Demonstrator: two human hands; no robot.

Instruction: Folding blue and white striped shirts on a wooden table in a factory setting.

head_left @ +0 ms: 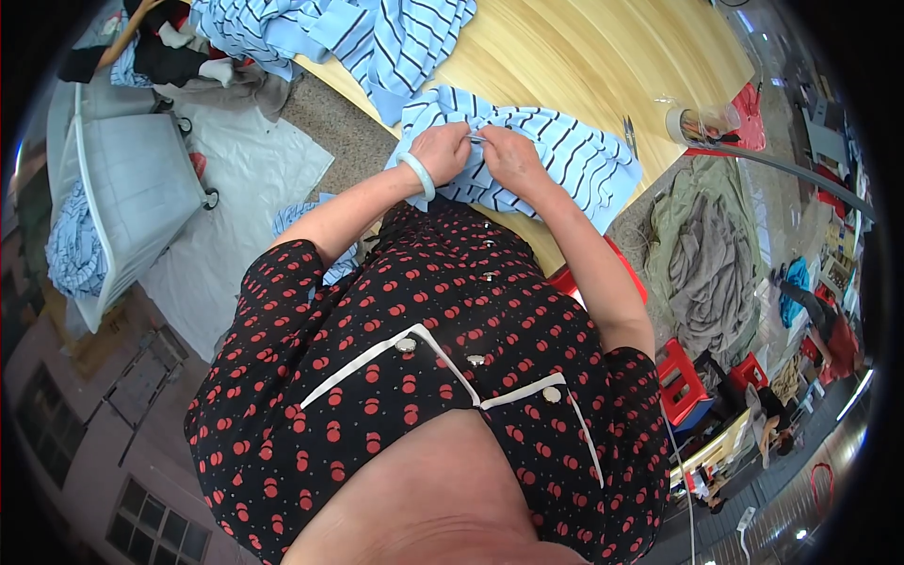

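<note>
Head view: your left hand (441, 151) and right hand (513, 158) were close together, fingertips pinched on the blue striped cloth (579, 155), which lay at the near edge of the wooden table (565, 56). The cloth's loose folds could have slid off that edge if your pinch had slackened. The dark scissors (630, 137) just beside it could have snagged fabric dragged rightward. Beyond lay a striped heap (377, 47). No brand, label or writing was legible.
</note>
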